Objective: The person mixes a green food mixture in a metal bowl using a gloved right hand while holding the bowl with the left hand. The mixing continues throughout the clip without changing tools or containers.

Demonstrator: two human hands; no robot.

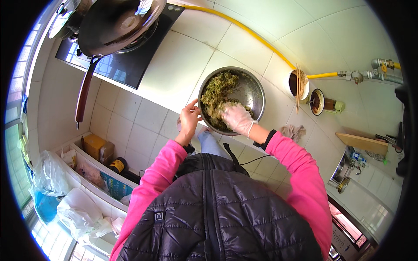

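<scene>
A round metal bowl (258, 88) stands near the front edge of the tiled counter, partly filled with a chopped green filling mixture (219, 85). My left hand (190, 118) is bare and grips the bowl's left rim, its thumb and fingers at the edge. My right hand (238, 118), in a clear disposable glove, is down in the mixture at the bowl's near right side. Its fingers are blurred and partly hidden by the filling, so whether they close on any of it does not show.
At upper left a wok (112, 31) rests on the gas hob (130, 70), its handle jutting out. Right of the bowl are a white container (304, 85) with chopsticks across it, a small bowl (321, 109) and a cloth (293, 132). A yellow gas hose (248, 31) runs behind.
</scene>
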